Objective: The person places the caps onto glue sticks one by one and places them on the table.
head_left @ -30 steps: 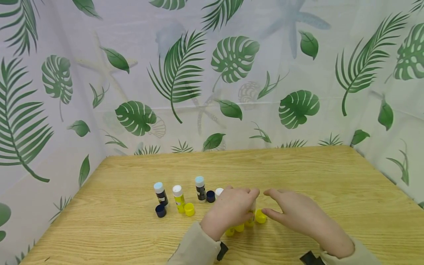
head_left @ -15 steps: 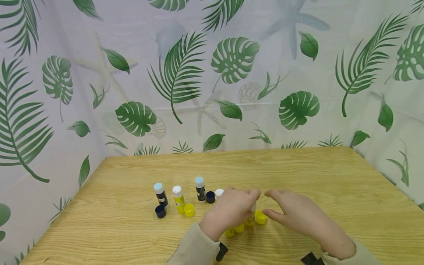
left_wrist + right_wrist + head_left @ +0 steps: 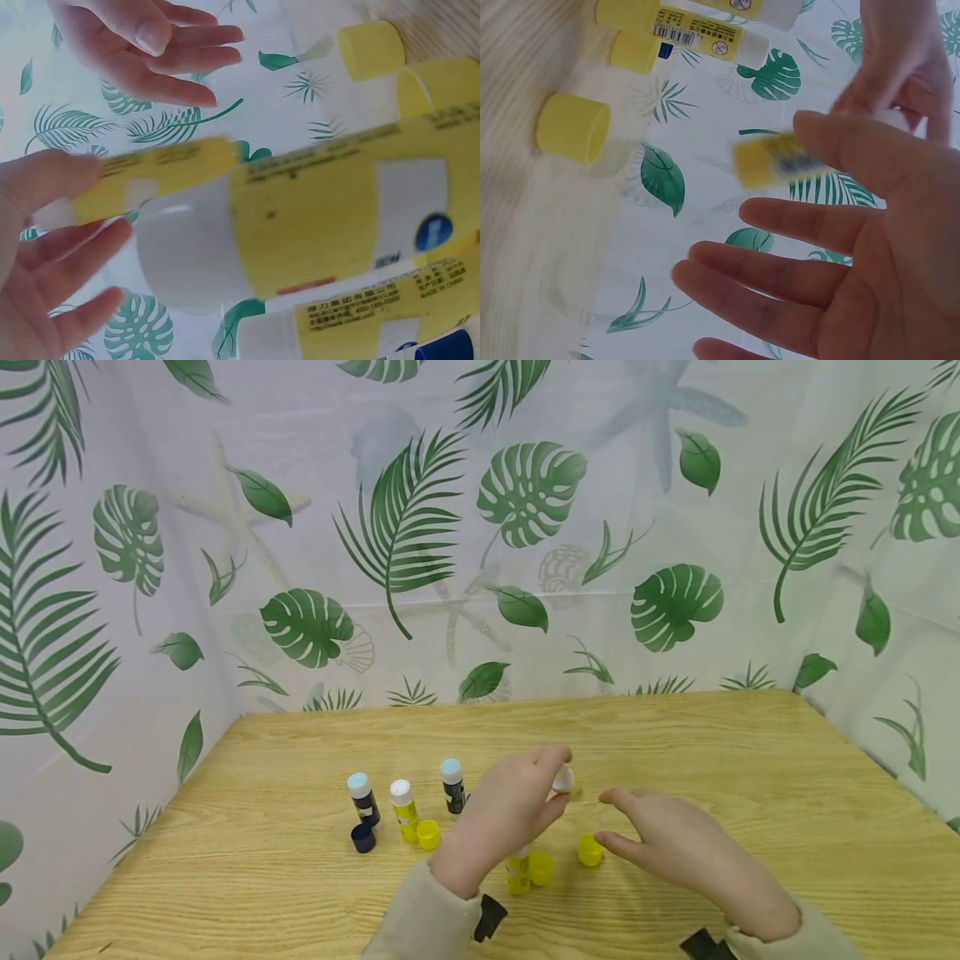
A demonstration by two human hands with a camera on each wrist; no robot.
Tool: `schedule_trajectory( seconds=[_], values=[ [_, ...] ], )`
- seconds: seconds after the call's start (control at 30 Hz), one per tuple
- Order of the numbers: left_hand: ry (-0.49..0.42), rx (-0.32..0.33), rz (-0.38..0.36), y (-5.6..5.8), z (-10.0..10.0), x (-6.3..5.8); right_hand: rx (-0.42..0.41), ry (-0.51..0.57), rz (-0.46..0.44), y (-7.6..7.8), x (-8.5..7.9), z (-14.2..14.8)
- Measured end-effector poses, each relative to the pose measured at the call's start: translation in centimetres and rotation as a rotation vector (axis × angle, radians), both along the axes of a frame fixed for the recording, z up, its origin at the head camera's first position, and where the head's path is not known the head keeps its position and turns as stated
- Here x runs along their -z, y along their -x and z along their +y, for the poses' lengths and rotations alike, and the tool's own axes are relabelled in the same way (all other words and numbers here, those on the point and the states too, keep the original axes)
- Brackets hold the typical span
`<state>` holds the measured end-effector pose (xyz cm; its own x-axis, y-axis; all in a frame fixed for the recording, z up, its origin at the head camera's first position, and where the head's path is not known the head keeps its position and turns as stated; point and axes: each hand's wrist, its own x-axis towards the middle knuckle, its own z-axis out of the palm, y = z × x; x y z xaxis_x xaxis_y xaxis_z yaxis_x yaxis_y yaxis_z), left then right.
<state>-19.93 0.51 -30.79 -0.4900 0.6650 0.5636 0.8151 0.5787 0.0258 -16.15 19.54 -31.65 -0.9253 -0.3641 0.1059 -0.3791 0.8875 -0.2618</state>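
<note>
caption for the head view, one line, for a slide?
Left hand lifts a yellow glue stick above the wooden table; open right hand hovers by a loose yellow cap.

Both arms wear loose beige sleeves point(image 3: 435, 922) — soft cuffs bunched at the wrists. A black strap point(image 3: 489, 917) sits at each cuff — hands bare, no rings.

Your left hand point(image 3: 510, 810) holds a yellow glue stick point(image 3: 150, 176) with a white end, and your sleeves are beige. On the pale, wood-grained table point(image 3: 750, 777) you have yellow caps point(image 3: 589, 850) near your hands, another yellow stick with a white top point(image 3: 405, 810) to the left, and two dark navy sticks with light blue tops point(image 3: 363, 799) beside a navy cap point(image 3: 363, 837). Behind it hangs a white curtain point(image 3: 675, 485) printed with green palm and monstera leaves and faint grey starfish and shells.
</note>
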Motion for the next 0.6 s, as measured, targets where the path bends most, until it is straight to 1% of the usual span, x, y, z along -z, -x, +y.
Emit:
schedule_trajectory(
  seconds=[0.1, 0.17, 0.23, 0.37, 0.6],
  values=[
    [-0.19, 0.013, 0.074, 0.1, 0.0, 0.1, -0.017, 0.005, 0.009, 0.2, 0.4, 0.1],
    [-0.298, 0.025, 0.084, 0.1, 0.0, 0.0, -0.026, 0.008, 0.007, 0.4, 0.7, 0.1],
    [-0.376, 0.038, 0.079, 0.1, 0.0, 0.0, -0.035, 0.011, -0.001, 0.7, 1.0, 0.2],
    [-0.443, 0.056, 0.059, 0.0, 0.0, -0.2, -0.037, 0.018, -0.03, 1.3, 1.7, 0.2],
    [-0.451, 0.079, 0.061, 0.1, 0.1, -0.2, -0.058, 0.022, -0.04, 1.5, 2.6, -0.2]
  ],
)
